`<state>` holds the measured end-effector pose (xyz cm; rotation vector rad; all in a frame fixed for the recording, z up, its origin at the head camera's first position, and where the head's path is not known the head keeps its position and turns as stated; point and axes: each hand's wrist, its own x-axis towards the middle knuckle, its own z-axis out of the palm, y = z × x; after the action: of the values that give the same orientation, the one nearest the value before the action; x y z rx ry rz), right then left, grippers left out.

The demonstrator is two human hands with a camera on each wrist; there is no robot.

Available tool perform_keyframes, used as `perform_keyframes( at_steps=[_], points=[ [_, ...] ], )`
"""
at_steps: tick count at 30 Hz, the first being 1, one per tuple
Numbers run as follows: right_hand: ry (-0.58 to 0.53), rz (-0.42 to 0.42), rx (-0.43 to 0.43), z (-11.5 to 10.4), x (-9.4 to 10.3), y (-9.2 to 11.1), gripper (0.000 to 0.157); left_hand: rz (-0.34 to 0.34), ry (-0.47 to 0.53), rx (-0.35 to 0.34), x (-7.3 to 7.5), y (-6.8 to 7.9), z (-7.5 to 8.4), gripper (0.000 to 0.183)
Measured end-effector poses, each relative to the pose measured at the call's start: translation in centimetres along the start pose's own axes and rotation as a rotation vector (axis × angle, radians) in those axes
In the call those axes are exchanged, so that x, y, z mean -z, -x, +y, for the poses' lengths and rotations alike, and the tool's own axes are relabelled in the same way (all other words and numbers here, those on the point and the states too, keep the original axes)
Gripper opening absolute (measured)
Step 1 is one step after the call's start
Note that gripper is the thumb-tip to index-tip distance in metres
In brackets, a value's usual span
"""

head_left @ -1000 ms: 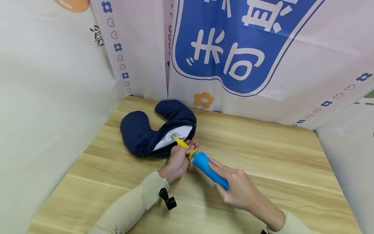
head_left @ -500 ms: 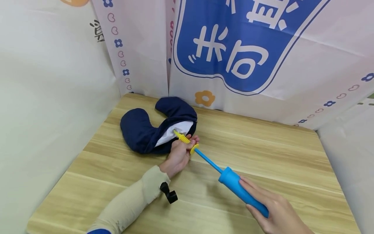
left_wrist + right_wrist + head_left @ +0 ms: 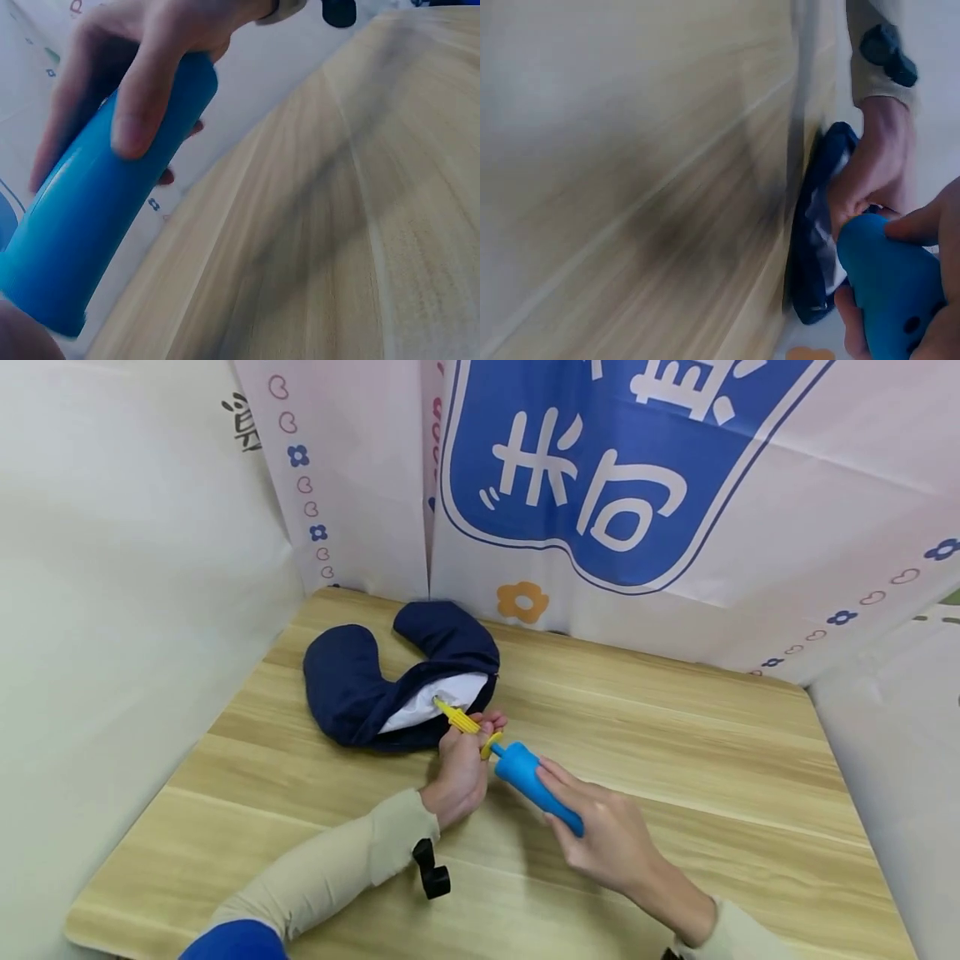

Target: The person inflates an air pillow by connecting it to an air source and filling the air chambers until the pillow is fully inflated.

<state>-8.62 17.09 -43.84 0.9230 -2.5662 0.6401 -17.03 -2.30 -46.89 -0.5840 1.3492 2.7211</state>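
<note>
A dark blue U-shaped neck pillow (image 3: 341, 685) lies at the back left of the table, its cover parted along the near side over a white inner lining (image 3: 405, 714). The yellow nozzle (image 3: 459, 718) of a hand air pump (image 3: 528, 777) points into that lining; its exact seat is too small to tell. My left hand (image 3: 459, 781) holds the pump near its yellow end, beside the pillow. Around the blue barrel curls my right hand (image 3: 611, 835). The left wrist view shows the barrel (image 3: 97, 202) close up, with the right thumb (image 3: 139, 112) along it.
The wooden table (image 3: 675, 760) meets a printed cloth wall (image 3: 637, 568) at the back and a pale wall (image 3: 135, 568) on the left. A black wrist mount (image 3: 432, 870) sits on the left sleeve.
My right hand drew the blue barrel back half a second ago, baring a thin blue rod, and has now pushed it up near the yellow disc again. The left hand keeps its hold.
</note>
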Motion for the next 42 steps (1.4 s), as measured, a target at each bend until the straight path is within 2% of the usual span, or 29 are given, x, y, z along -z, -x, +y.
perform_keyframes(
  at_steps=[4, 7, 11, 15, 19, 22, 24, 31, 34, 39, 42],
  points=[
    [-0.024, -0.041, -0.034, 0.0, -0.6, -1.0, 0.062, -0.032, -0.062, 0.028, 0.0, -0.1, -0.3, 0.024],
    [-0.042, -0.088, -0.061, 0.6, 0.0, -0.7, 0.064, -0.082, -0.084, 0.062, 0.0, -0.5, -0.3, 0.030],
    [-0.051, -0.124, -0.079, 1.2, 1.8, 1.3, 0.069, -0.114, -0.058, 0.103, 0.1, -1.2, 0.1, 0.035],
    [-0.051, -0.123, -0.094, 1.1, 3.8, 4.1, 0.075, -0.124, -0.025, 0.109, 0.2, -1.6, 0.5, 0.034],
    [-0.024, -0.148, -0.150, 0.5, 5.8, 6.5, 0.086, -0.131, -0.020, 0.106, -0.1, -1.8, 1.0, 0.035],
    [0.001, -0.152, -0.185, 0.0, 7.0, 7.5, 0.093, -0.113, -0.004, 0.091, -0.3, -1.8, 1.1, 0.037],
    [-0.001, -0.120, -0.187, -0.3, 7.4, 7.7, 0.094, -0.110, -0.002, 0.081, -0.4, -1.5, 1.0, 0.038],
    [-0.047, -0.017, -0.013, -0.6, 6.3, 5.2, 0.081, -0.035, 0.026, 0.058, -0.1, 1.1, 0.3, 0.025],
    [-0.033, -0.024, -0.006, -0.6, 5.5, 3.6, 0.073, -0.027, 0.032, 0.062, -0.1, 1.8, -0.1, 0.021],
    [0.000, -0.055, 0.006, -1.3, 2.9, 0.5, 0.065, 0.002, 0.016, 0.057, -0.1, 2.1, -0.1, 0.018],
    [0.005, -0.049, 0.013, -1.4, 1.9, -1.0, 0.064, -0.021, 0.009, 0.074, -0.1, 1.8, 0.1, 0.018]
  ],
)
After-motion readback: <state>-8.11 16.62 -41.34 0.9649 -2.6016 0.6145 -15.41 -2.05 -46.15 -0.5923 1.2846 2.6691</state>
